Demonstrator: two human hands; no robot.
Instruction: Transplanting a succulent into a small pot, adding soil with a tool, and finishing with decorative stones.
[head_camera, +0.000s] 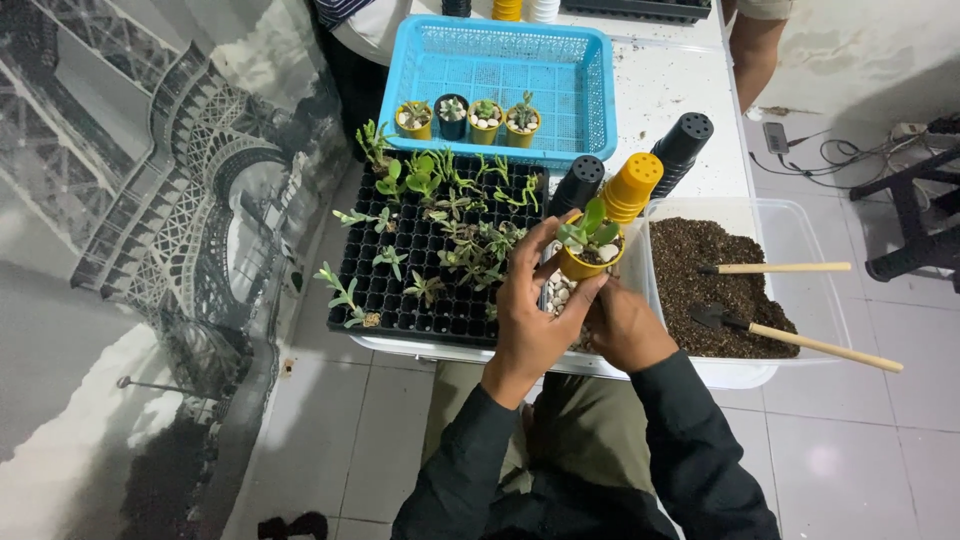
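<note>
My left hand (530, 305) grips a small yellow pot (586, 262) that holds a green succulent (590, 228) with soil and a white pebble on top. Right below and beside the pot, my right hand (625, 325) rests with its fingers curled over a heap of white pebbles (557, 294); what those fingers hold is hidden. Both hands hover over the near edge of the white table (665, 85), between a black seedling tray (400, 290) full of small succulents and a clear tub of dark soil (715, 285).
Two wooden-handled tools (790, 268) lie in the soil tub. Stacks of black pots (682, 145) and yellow pots (630, 185) lean behind it. A blue basket (580, 60) holds several potted succulents (485, 118). Another person stands at the table's far side. Cables lie on the floor at right.
</note>
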